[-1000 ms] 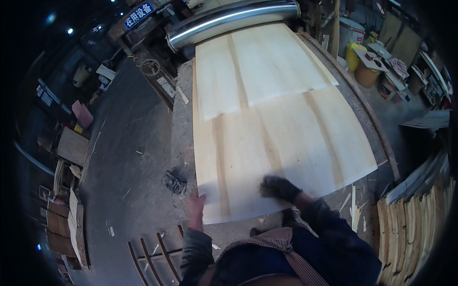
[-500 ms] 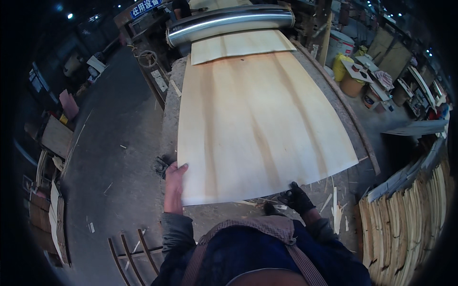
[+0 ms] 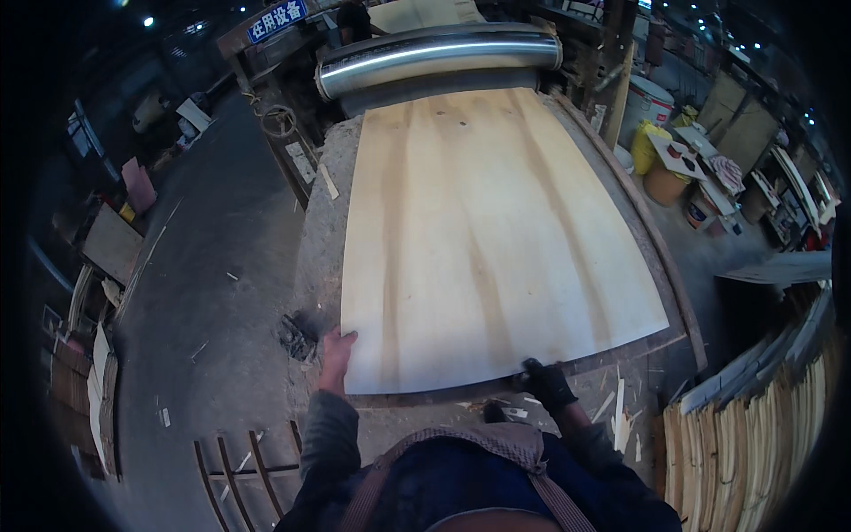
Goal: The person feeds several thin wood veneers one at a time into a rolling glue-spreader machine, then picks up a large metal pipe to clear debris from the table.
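A large pale wood veneer sheet (image 3: 483, 239) lies flat on the grey work table (image 3: 315, 266), running from a big metal roller (image 3: 439, 53) at the far end toward me. My bare left hand (image 3: 337, 353) grips the sheet's near left corner. My right hand (image 3: 542, 379), in a dark glove, holds the near edge right of the middle. Both forearms come up from the bottom of the picture.
Stacked veneer strips (image 3: 753, 434) stand at the lower right. Buckets and boxes (image 3: 674, 168) crowd the floor to the right of the table. A dark concrete floor (image 3: 204, 266) with scraps lies to the left. Wood splinters (image 3: 619, 410) litter the table's near edge.
The seamed veneer pieces seen a second ago are now covered by one whole sheet, which has slid toward me. Both hands have shifted along to its near edge.
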{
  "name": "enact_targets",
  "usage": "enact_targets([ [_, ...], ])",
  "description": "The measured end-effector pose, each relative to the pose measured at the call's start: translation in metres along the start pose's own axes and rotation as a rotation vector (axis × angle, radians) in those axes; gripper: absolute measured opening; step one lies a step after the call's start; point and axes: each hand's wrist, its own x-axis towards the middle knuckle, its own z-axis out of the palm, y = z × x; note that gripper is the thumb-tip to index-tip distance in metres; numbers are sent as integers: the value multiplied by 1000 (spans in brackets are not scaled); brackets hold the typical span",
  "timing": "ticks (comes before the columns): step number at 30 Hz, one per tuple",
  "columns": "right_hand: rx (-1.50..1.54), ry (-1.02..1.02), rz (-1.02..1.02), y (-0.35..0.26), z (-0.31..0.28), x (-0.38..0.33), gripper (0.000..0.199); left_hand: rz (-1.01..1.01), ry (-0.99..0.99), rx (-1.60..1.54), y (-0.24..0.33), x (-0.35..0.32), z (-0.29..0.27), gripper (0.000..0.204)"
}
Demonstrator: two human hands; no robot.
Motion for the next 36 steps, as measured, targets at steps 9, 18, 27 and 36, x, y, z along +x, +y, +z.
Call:
enact_targets([
  [9, 577, -206, 95, -47, 11, 157, 20, 253, 223, 743, -17, -20, 42, 52],
  [18, 311, -80, -323, -102, 8, 205, 48, 200, 331, 747, -44, -145, 50, 49],
  [27, -1098, 961, -601, -115, -271, 12, 76, 272, 337, 615, -43, -140, 74, 46],
  [36, -1285, 999, 267, -111, -396, -70, 104, 391, 295, 666, -27, -174, 108, 37],
])
